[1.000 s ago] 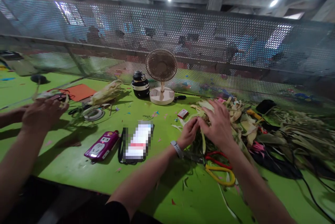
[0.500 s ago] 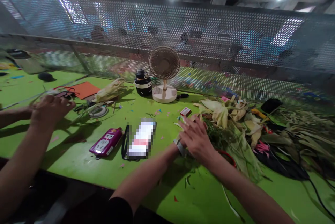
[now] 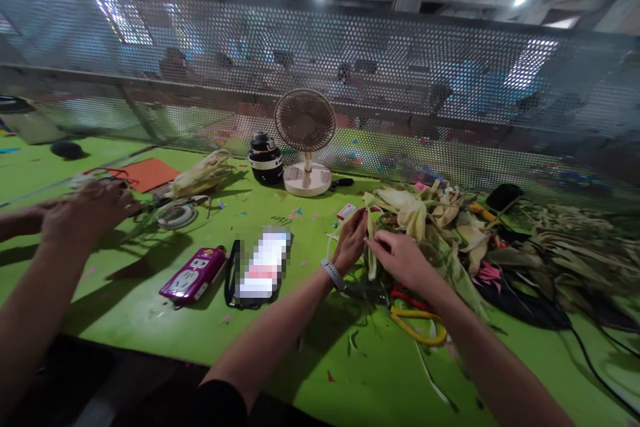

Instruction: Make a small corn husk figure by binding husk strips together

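My left hand (image 3: 351, 240), with a pale watch band on its wrist, is closed around a strip of pale green corn husk (image 3: 371, 257). Opposite it, my right hand (image 3: 403, 259) pinches the same strip between thumb and fingers. The strip hangs upright between the two hands, above the green table (image 3: 310, 347). Just below my right hand lie a yellow loop (image 3: 417, 328) and a red one, which look like tool handles. A heap of dried corn husks (image 3: 415, 217) spreads behind and to the right of my hands.
A co-worker's hands (image 3: 83, 214) work at the left, near an orange sheet (image 3: 150, 174). A purple power strip (image 3: 193, 275), a phone (image 3: 265, 264), a small fan (image 3: 306, 124) and a black jug (image 3: 265, 159) stand or lie ahead. Black cables (image 3: 595, 360) run along the right.
My hands were overlapped and have moved apart, with the husk strip now showing between them. The yellow loop has come into sight below my right hand. The view has shifted slightly right.
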Demonstrator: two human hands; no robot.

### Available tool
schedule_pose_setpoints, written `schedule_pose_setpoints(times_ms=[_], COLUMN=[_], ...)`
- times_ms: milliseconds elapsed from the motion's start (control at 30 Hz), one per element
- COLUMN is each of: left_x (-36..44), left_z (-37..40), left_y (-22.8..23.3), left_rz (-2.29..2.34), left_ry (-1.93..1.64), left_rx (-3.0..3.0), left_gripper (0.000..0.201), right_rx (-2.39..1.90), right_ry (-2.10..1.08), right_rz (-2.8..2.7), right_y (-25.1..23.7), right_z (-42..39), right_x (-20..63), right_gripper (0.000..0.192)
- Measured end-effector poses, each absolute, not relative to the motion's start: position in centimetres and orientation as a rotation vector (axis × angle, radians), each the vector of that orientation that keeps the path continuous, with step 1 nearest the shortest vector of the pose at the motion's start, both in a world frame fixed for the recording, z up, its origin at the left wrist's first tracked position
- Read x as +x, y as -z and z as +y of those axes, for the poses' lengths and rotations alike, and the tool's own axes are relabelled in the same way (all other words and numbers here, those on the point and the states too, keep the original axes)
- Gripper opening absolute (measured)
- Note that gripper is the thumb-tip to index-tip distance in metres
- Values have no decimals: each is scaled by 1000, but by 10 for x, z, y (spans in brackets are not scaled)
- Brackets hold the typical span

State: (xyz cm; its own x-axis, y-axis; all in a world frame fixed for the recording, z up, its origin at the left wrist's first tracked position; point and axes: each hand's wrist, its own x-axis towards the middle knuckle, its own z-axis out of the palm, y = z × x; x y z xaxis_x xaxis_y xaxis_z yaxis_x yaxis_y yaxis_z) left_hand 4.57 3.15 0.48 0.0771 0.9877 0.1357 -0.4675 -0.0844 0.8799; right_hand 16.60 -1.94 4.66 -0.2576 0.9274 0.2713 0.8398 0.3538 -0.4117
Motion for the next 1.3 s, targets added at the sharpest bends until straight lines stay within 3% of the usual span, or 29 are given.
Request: schedule_pose_setpoints(times_ms=[267,500,667,833,1067,1300], left_x=[50,52,54,56,58,57], left_z=[42,39,40,39,30,32], left_y=[10,14,15,14,9,12], left_rz=[696,727,771,782,741,769], left_ry=[-1531,-1488,-1503,-1522,-1547,-1601], left_rx=[1130,1245,1348,1433,1443,1450], left_gripper=[32,34,33,32,31,27], right_rx=[-1422,-1507,-1475,-1529,-1585,-1635], right_ry=[-599,-370,-425,-380,-77,-159], right_rz=[-2375,-2585,-2707,-2451,-2140,-2093], right_y=[-60,-79,-83,-88,-85,-72], right_z=[-25,-53,-54,-49,-35,-25], right_x=[173,176,175,180,188,185], right_gripper=[41,44,39,35,28,25])
